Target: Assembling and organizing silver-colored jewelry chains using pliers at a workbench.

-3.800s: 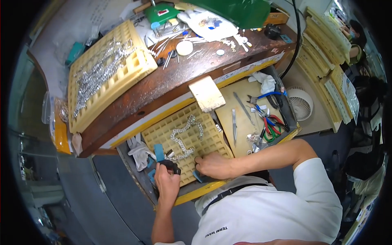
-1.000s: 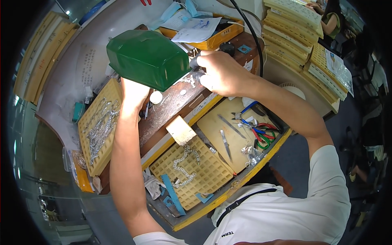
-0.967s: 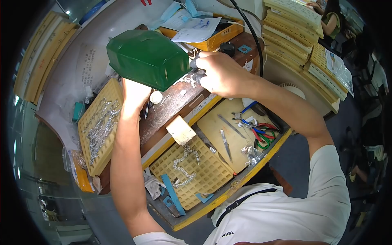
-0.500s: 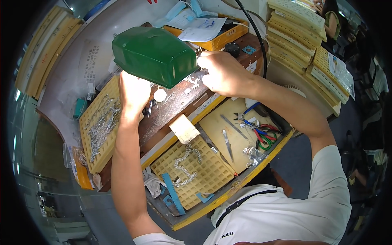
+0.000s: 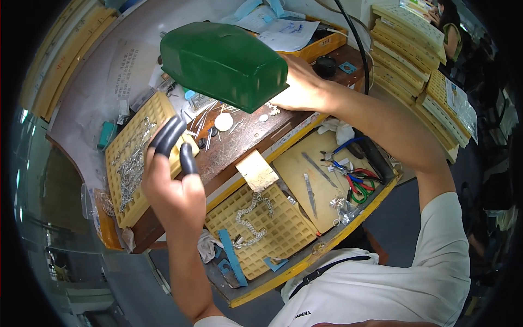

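My left hand [image 5: 175, 188] is raised beside the yellow gridded tray [image 5: 144, 210] of silver chains. Black covers sit on its thumb and fingers, which stand apart with nothing seen between them. My right hand [image 5: 302, 87] reaches in behind the green lamp shade [image 5: 223, 65], which hides its fingers. Under the shade, the brown bench top [image 5: 218, 158] carries thin metal tools [image 5: 204, 117], a round white disc [image 5: 223, 122] and small pale pieces [image 5: 273, 109] near my right hand.
A wooden block [image 5: 257, 170] juts from the bench edge over an open drawer [image 5: 327, 242]. In it lie a gridded board [image 5: 280, 226] with a silver chain [image 5: 239, 218], tweezers [image 5: 310, 195] and several pliers [image 5: 357, 182]. Stacked yellow trays [image 5: 400, 49] stand at right.
My left hand has come out from under the lamp shade, down toward me, its fingers now showing. My right hand has moved farther behind the shade. The whole view has shifted slightly.
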Action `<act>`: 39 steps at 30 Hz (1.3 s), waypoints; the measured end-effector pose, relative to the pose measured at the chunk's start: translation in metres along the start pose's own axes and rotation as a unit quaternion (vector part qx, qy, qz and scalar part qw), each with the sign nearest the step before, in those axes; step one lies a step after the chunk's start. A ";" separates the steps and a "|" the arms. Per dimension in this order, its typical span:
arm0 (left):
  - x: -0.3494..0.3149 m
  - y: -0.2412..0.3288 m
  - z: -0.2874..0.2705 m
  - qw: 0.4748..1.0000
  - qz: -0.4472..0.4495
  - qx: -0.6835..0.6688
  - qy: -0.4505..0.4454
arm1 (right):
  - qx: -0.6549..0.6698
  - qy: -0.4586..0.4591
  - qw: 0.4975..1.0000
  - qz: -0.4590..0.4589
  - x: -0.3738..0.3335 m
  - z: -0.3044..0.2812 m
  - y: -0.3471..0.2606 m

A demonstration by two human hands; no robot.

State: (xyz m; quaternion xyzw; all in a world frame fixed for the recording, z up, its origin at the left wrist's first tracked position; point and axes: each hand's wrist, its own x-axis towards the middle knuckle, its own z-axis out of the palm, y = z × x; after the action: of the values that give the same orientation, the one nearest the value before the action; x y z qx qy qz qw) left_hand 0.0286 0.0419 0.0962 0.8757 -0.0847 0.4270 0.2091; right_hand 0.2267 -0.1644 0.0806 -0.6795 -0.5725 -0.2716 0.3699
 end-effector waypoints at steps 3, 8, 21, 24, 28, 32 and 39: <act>-0.041 0.007 -0.018 0.997 -0.031 -0.041 0.052 | -0.057 -0.012 0.996 0.065 -0.014 -0.003 0.016; -0.109 0.014 -0.051 0.990 -0.111 -0.030 0.084 | -0.130 0.016 0.991 0.003 -0.008 -0.007 0.023; -0.266 -0.017 -0.104 0.845 -0.459 0.066 0.267 | -0.138 -0.057 0.967 0.206 -0.035 -0.027 -0.013; -0.290 -0.016 -0.112 0.826 -0.508 0.041 0.241 | -0.110 0.014 0.959 0.259 -0.060 -0.035 -0.010; -0.295 -0.005 -0.109 0.815 -0.529 -0.007 0.237 | -0.030 0.020 0.972 0.231 -0.068 -0.041 -0.036; -0.294 0.003 -0.103 0.813 -0.549 -0.027 0.193 | 0.003 -0.013 0.979 0.204 -0.076 -0.056 -0.045; -0.304 0.005 -0.067 0.825 -0.564 -0.022 0.024 | -0.055 0.016 0.971 0.232 -0.099 -0.071 -0.073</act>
State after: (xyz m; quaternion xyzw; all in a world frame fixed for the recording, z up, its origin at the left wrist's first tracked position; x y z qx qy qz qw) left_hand -0.2094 0.0576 -0.1032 0.7556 0.4191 0.2535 0.4350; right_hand 0.1400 -0.2744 0.0576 -0.8087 -0.3774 -0.2202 0.3937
